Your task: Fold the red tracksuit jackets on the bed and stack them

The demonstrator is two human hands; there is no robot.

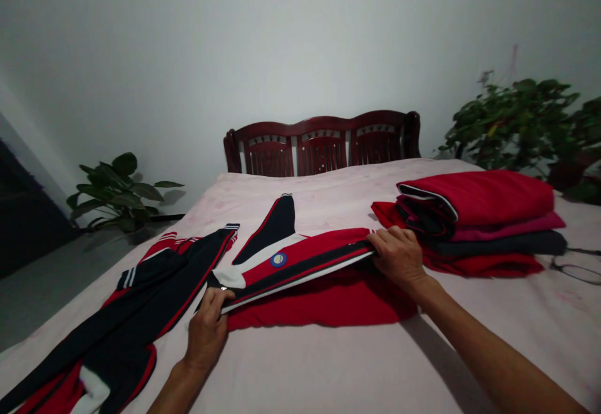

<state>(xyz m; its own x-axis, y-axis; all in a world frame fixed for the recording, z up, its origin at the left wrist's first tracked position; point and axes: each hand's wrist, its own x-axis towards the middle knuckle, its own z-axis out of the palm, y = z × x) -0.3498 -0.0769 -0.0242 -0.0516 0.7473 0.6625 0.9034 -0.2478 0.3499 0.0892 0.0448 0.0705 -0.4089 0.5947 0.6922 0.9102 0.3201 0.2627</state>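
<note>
A red, navy and white track jacket (323, 246) with a round blue badge lies across the middle of the bed. My left hand (210, 321) is closed on its collar end, beside the zip pull. At the opposite end, my right hand (398, 252) grips the hem. Between the two hands the front edge with its white trim is pulled straight and raised a little, over the red lower layer. One navy sleeve points away toward the headboard. To the left, more navy and red sportswear (136, 295) with striped cuffs is spread loosely.
On the right stands a stack of folded clothes (488, 201), red on top, with eyeglasses (577, 270) beside it. A pink sheet (300, 370) covers the bed. Behind rises a dark wooden headboard (322, 144); leafy plants (119, 191) flank both sides.
</note>
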